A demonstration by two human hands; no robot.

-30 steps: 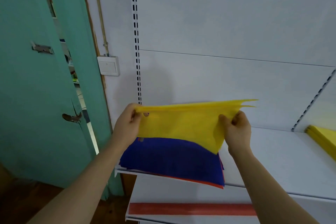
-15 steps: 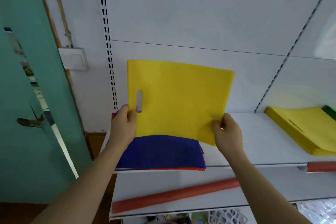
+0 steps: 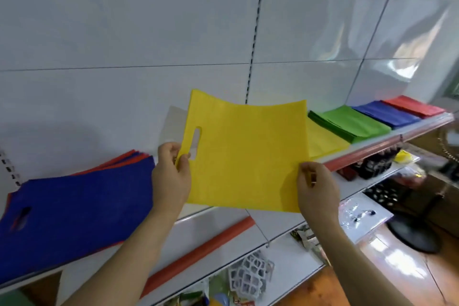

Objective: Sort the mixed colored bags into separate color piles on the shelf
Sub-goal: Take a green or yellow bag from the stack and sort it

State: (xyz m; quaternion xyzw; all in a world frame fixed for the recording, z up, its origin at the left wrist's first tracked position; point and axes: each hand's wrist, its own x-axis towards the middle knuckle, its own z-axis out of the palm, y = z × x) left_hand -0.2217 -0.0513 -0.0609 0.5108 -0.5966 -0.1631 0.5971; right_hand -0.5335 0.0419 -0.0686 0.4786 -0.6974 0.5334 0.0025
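Note:
I hold a flat yellow bag (image 3: 246, 154) up in front of the shelf (image 3: 387, 143). My left hand (image 3: 171, 176) pinches its left edge beside the handle slot. My right hand (image 3: 316, 185) pinches its lower right corner. On the shelf's left lies the mixed stack (image 3: 74, 208), a blue bag on top with red edges showing beneath. To the right lie separate piles: a yellow pile (image 3: 323, 143) partly hidden behind the held bag, a green pile (image 3: 347, 124), a blue pile (image 3: 385, 114) and a red pile (image 3: 412, 107).
White back panels with slotted uprights (image 3: 255, 40) rise behind the shelf. A lower shelf with a red price strip (image 3: 198, 251) holds small packaged goods. A wooden counter (image 3: 397, 268) with a black round stand base sits at the lower right.
The view has swung right along the shelf, and the held yellow bag has travelled right with both hands, away from the mixed stack and toward the sorted piles. Both grips are unchanged.

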